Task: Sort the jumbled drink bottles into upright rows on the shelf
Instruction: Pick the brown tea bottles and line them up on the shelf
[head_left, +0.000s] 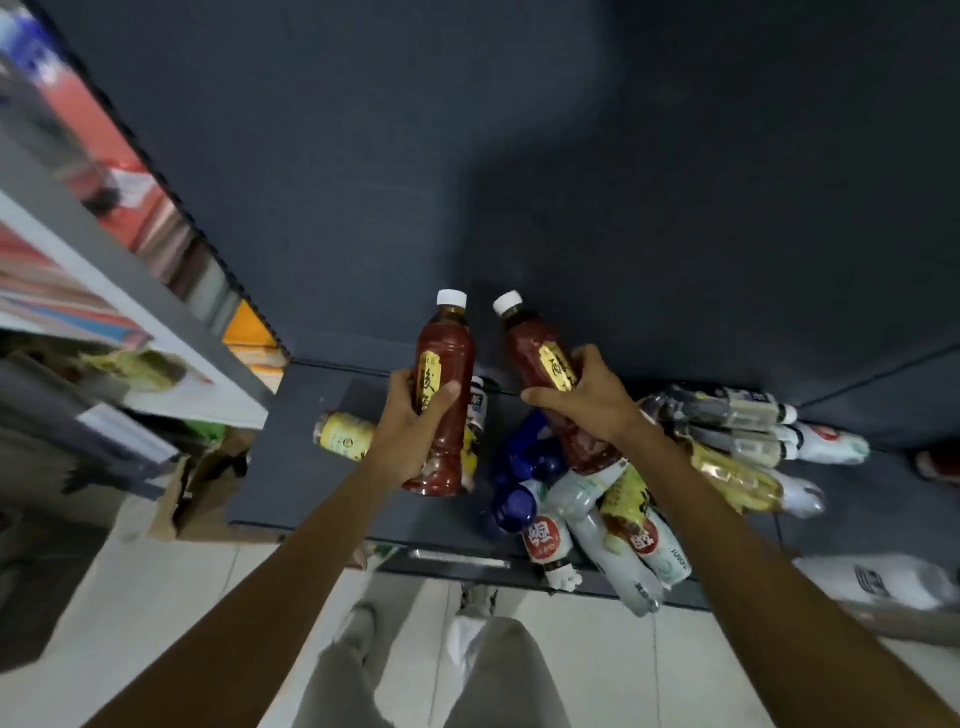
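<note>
**Two red bottles gripped above the jumble**

Left hand wrapped round one red bottle; right hand clasping a second red bottle, both lifted over the dark shelf. Beneath: yellow can lying left, blue bottles between, heap of pale bottles toppled right, crowding the space.

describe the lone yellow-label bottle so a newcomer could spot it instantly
Start at the dark shelf low in the view. Near its left end, left of the left hand, lies the yellow-label bottle on its side. It lies alone, apart from the pile of bottles to the right.
</note>
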